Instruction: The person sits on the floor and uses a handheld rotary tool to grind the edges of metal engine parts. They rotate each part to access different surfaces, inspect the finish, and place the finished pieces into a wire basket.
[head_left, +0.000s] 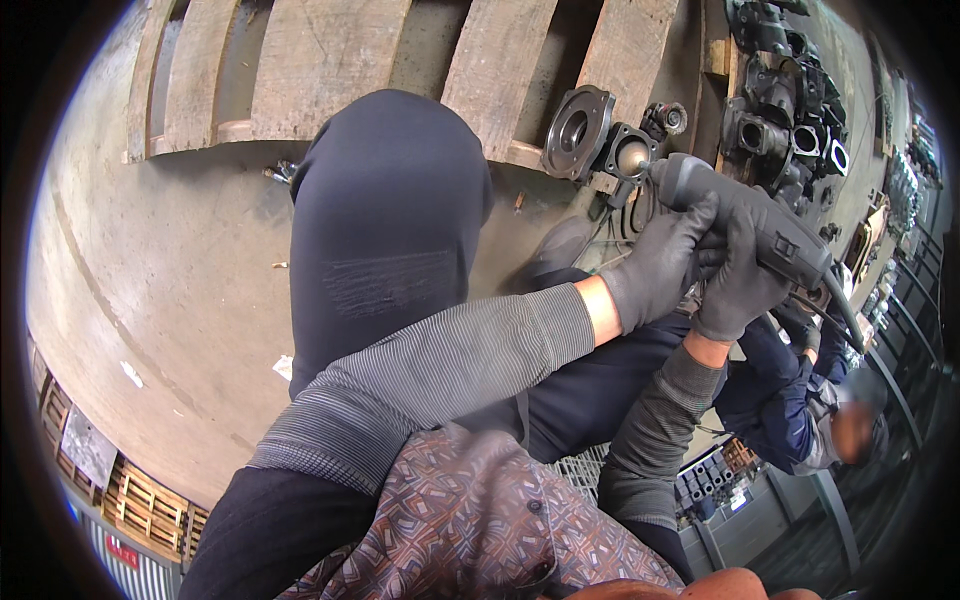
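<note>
Both my gloved hands are closed around a dark grey corded power tool (770, 225) that looks like a die grinder. My left hand (655, 255) wraps its body nearer the nose; my right hand (740, 275) grips it farther back, toward the cable. The nose points at the round bore of a small metal casting (632, 153) with a square flange. Whether the tip touches the metal is too small to tell. Leaning beside that casting is a larger dark metal flange (578, 132) with a round opening.
Wooden pallets (330, 50) lie across the far side. Several dark castings (775, 110) are piled at the far right. A thick black cable (845, 310) trails from the tool's rear. A co-worker (790, 415) crouches at the right. My raised knee (395, 170) is left of the castings.
</note>
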